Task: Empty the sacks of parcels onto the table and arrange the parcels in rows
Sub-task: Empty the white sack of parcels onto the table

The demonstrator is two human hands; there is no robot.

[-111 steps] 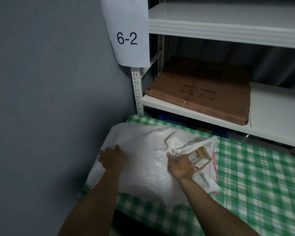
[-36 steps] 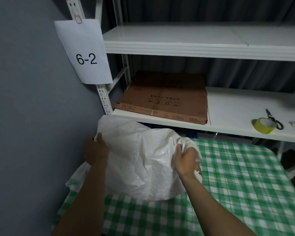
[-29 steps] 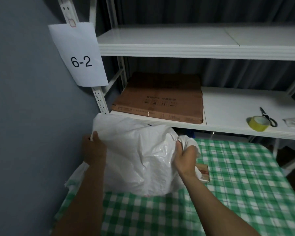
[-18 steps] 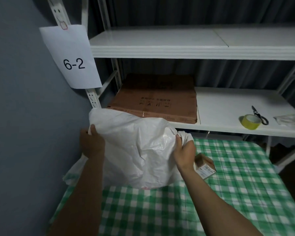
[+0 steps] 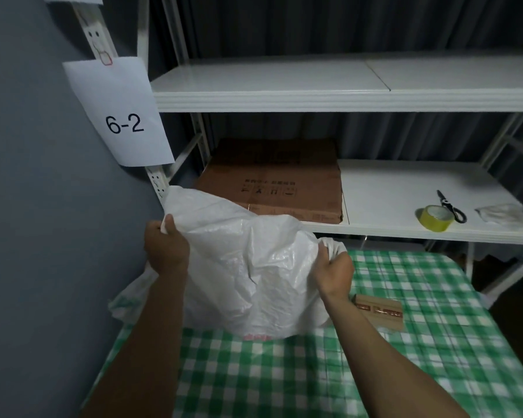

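The worktop (image 5: 435,342) carries the sack (image 5: 248,273), limp, crinkly, probably slippery, bulging low so likely still loaded; best held by bunched top corners. The left hand (image 5: 166,251) grips its left corner, the right hand (image 5: 334,271) its right. One stiff, light-looking parcel (image 5: 381,312) lies just right of the sack

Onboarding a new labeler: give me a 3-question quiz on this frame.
1. True or false: both hands grip the white sack.
2. Where does the small brown parcel lie? A) on the shelf B) on the checked table right of the sack C) in the left hand
3. What sits beside the scissors on the shelf?

Key: 1 true, the right hand bunches one corner; 2 B; 3 yellow tape roll.
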